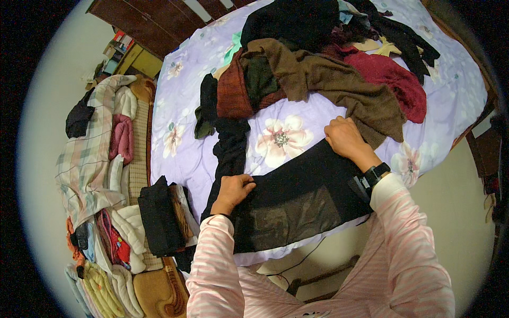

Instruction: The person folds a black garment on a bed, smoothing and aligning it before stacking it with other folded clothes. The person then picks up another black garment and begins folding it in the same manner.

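Note:
A black garment (pixel 294 198) with a sheer panel lies spread along the near edge of the bed. My left hand (pixel 234 191) pinches its upper left edge between thumb and fingers. At its upper right corner, my right hand (pixel 344 136) has curled fingers on the cloth; the fingertips are partly hidden. Just beyond my right hand lies a brown knit garment (pixel 338 81). A crumpled black cloth (pixel 231 147) runs up the bed beside my left hand. Folded black clothes (pixel 161 218) are stacked at the bed's left near corner.
Rust-red (pixel 234 89), dark red (pixel 393 79) and black clothes (pixel 290 24) are heaped across the far part of the flowered bedsheet (pixel 187 159). Left of the bed, a wooden bench (pixel 139 147) holds quilts and a plaid blanket (pixel 95 151). A cable (pixel 304 260) hangs below the near edge.

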### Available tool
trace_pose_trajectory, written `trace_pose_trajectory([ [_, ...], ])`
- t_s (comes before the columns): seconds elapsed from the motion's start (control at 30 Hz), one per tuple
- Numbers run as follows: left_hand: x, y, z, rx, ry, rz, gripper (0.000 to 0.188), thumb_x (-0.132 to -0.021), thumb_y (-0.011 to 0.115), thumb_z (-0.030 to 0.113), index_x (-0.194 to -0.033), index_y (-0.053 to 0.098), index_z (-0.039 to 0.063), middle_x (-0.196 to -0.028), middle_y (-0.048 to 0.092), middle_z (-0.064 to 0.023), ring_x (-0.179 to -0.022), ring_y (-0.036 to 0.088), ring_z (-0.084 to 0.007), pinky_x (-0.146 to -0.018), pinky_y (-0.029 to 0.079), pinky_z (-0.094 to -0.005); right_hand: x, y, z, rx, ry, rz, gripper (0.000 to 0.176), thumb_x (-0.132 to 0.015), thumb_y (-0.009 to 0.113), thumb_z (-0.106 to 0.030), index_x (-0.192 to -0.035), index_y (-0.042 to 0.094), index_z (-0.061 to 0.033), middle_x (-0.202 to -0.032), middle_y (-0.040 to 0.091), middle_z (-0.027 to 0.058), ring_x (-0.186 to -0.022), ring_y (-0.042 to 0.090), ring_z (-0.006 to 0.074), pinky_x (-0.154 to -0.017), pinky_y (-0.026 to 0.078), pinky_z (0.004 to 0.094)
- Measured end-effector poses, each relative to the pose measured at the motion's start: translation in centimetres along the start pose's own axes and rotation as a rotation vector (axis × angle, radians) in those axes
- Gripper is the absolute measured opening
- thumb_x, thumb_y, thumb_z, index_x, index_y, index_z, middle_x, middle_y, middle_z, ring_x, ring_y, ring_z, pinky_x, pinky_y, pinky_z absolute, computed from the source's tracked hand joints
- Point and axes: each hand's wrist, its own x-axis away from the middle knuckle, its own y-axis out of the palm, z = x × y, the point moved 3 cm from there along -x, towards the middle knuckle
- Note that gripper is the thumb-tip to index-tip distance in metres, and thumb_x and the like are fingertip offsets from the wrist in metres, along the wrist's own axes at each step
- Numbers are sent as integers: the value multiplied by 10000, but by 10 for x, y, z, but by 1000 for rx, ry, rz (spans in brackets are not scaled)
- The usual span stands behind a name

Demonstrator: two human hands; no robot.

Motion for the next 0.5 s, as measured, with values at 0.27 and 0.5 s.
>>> trace_pose_trajectory([
  [0.27,-4,0,8,-228,215,110,90,-773,653,179,-823,676,107,-942,647,-36,-862,597,-260,-730,422,-414,1,-6,-1,-33,-12,-69,114,-766,585,-142,-802,654,-58,-858,638,131,-905,576,312,-768,433,445],
  [0.5,-9,3,13,-228,166,44,43,-709,667,98,-735,641,77,-814,651,-96,-862,597,-287,-727,427,-431,0,-5,0,-60,0,-122,170,-795,513,-119,-848,665,-62,-872,641,145,-910,581,324,-767,433,452],
])
